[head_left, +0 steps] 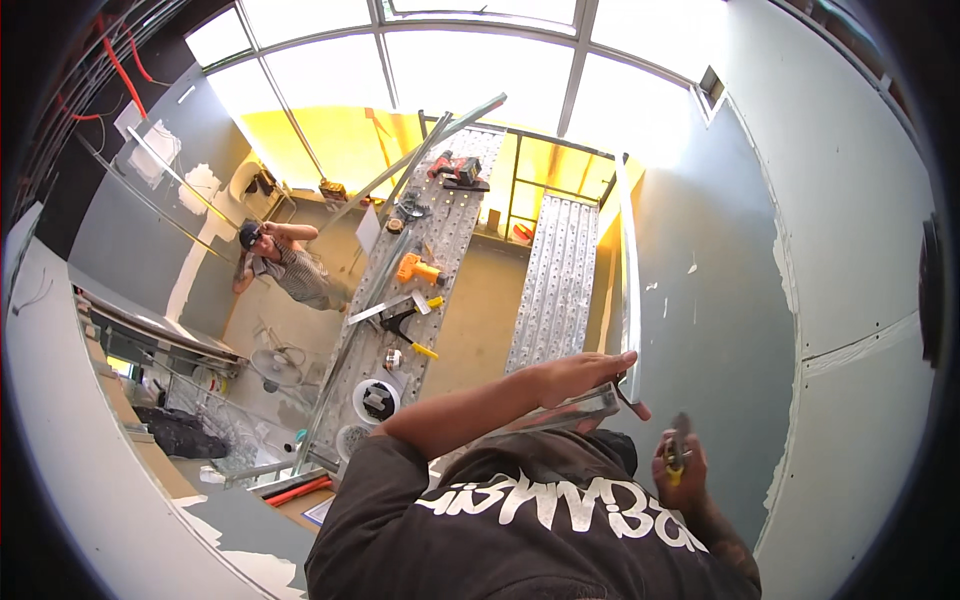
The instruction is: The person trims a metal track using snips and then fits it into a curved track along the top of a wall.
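Observation:
My left hand (585,370) grips a long thin metal profile (630,290), which stands out away from me at the right of the scaffold; a shorter metal piece (600,400) lies beneath that hand. My right hand (680,470) is closed on metal snips (678,450) with yellow grips, held lower and to the right, beside the grey-blue wall (720,350). Whether the snips touch anything is hard to tell.
Two perforated scaffold planks (555,270) flank a drop to the floor (455,330); the left one carries drills (420,270), clamps (400,325), a bucket (376,400) and loose profiles. Below left, another person (285,265) stands near a fan (275,365). Hanging cables (115,70) are upper left.

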`<state>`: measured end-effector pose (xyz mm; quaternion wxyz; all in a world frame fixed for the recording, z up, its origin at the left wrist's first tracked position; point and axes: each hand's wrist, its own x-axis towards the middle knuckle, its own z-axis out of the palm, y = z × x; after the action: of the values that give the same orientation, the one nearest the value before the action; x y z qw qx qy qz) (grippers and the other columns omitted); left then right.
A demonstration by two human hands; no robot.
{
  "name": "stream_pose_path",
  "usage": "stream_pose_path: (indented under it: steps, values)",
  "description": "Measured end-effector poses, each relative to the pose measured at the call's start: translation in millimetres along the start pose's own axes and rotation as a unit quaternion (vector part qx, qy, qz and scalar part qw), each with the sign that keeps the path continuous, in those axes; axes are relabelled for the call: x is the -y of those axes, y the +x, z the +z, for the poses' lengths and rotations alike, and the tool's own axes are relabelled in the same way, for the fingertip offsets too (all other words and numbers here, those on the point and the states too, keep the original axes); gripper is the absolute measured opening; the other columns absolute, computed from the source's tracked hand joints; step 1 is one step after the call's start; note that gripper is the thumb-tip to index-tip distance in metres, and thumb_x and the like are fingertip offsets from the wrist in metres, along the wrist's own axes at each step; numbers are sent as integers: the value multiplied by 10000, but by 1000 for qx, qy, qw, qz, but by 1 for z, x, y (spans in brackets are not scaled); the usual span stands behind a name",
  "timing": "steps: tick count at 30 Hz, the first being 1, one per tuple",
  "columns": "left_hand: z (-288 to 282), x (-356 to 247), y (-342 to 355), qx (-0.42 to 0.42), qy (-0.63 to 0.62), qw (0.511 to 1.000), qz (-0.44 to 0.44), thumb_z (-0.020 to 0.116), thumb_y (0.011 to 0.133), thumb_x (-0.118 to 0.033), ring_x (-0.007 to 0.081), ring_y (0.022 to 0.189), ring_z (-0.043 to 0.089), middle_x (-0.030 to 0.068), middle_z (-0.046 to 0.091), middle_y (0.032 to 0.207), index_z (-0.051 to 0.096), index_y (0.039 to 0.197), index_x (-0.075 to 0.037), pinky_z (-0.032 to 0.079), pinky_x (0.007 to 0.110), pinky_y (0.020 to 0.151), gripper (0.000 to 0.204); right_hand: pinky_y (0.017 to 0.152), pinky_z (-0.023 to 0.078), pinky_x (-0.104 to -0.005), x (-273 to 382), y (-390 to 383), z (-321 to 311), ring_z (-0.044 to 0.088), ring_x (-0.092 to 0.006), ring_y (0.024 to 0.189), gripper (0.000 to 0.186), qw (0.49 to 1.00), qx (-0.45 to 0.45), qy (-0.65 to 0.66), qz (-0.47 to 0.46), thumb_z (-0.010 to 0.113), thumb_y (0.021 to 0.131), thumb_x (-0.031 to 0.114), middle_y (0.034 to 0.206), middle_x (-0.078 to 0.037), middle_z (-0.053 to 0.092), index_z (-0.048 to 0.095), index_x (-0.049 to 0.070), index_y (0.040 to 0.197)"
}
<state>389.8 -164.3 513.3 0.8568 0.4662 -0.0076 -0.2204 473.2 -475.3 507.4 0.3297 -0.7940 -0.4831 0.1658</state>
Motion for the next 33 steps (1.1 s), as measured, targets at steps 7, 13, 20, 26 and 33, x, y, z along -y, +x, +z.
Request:
stream_pose_path:
  steps: [7, 13, 20, 26, 33]
  values:
    - [1, 3, -1, -11, -32, 999, -17, 310, 1060, -541, 188, 417, 557, 213, 733, 874, 624, 1130, 53, 473, 292, 419, 676, 731, 577, -387, -25, 100, 13, 674, -268, 850, 467, 779, -121, 566, 239, 641, 970, 382, 974, -146, 631, 501, 3, 1205]
    - [-5, 6, 4, 6, -25, 999, 19, 321, 1067, -514, 203, 394, 547, 238, 717, 829, 602, 1048, 24, 451, 292, 391, 607, 743, 585, -393, -72, 190, 65, 677, -281, 842, 674, 619, -53, 745, 242, 572, 957, 556, 1059, -200, 649, 483, -21, 1294]
    - [-13, 21, -11, -35, 48, 998, 27, 348, 1058, -531, 159, 426, 568, 136, 712, 736, 629, 1104, -46, 453, 268, 419, 563, 868, 531, -392, -68, 241, 64, 600, -272, 1014, 623, 417, 41, 903, 92, 603, 983, 298, 1265, -221, 487, 328, -73, 1401]
    - [-41, -16, -100, -219, 54, 961, 162, 297, 987, -694, 176, 424, 524, 122, 581, 601, 595, 1096, 14, 431, 303, 402, 776, 855, 521, -367, -65, 244, 25, 585, -244, 965, 451, 382, 12, 923, 35, 582, 999, 206, 1213, -218, 465, 434, -63, 1330]
    - [-68, -66, -232, -364, -3, 793, 488, 268, 933, -777, 144, 487, 426, 84, 579, 684, 600, 923, -22, 322, 266, 448, 825, 869, 522, -369, -90, 216, -5, 573, -245, 957, 488, 413, -37, 909, 52, 583, 1006, 207, 1089, -199, 481, 365, -140, 1270]
